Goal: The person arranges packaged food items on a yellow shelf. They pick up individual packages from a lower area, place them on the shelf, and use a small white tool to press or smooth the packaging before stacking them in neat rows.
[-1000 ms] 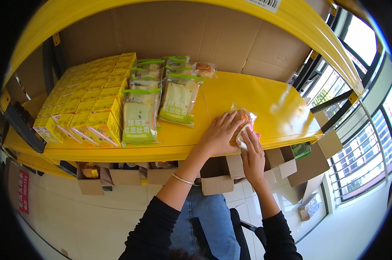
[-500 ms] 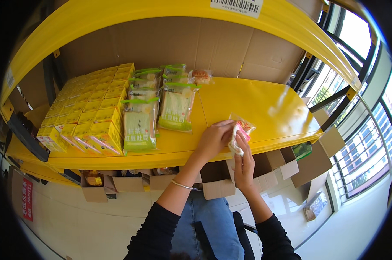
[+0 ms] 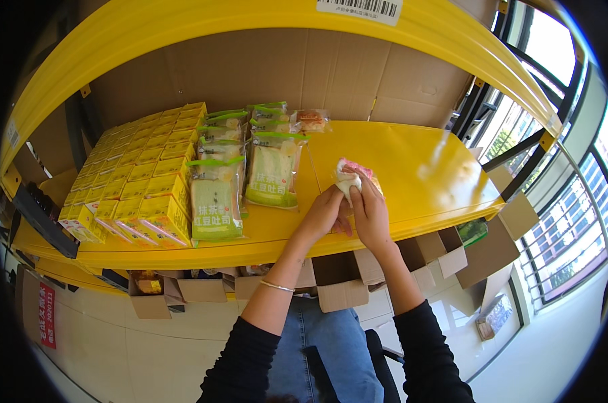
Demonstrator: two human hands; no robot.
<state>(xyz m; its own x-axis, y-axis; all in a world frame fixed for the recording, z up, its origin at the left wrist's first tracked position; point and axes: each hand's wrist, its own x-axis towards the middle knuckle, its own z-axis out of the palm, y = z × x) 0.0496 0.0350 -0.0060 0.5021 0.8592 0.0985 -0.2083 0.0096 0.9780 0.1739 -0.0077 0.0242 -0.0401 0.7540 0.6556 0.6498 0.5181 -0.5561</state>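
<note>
1. A clear-wrapped package with pink edging (image 3: 357, 165), its print too covered to read, sits just above the shelf (image 3: 418, 171), between the hands.
2. The left hand (image 3: 322, 211) and right hand (image 3: 371, 213) are together, clamped on the package and a white cloth (image 3: 346, 183); some fingers are hidden.
3. At eleven o'clock from it, a small wrapped bun (image 3: 312, 120).
4. At nine o'clock, green bread bags (image 3: 216, 201) with large white characters; beyond, yellow boxes (image 3: 163, 213) with small print.
5. At twelve o'clock, a barcode label (image 3: 361, 9).
6. At eight o'clock, a red sign (image 3: 46, 316), white-lettered.
</note>
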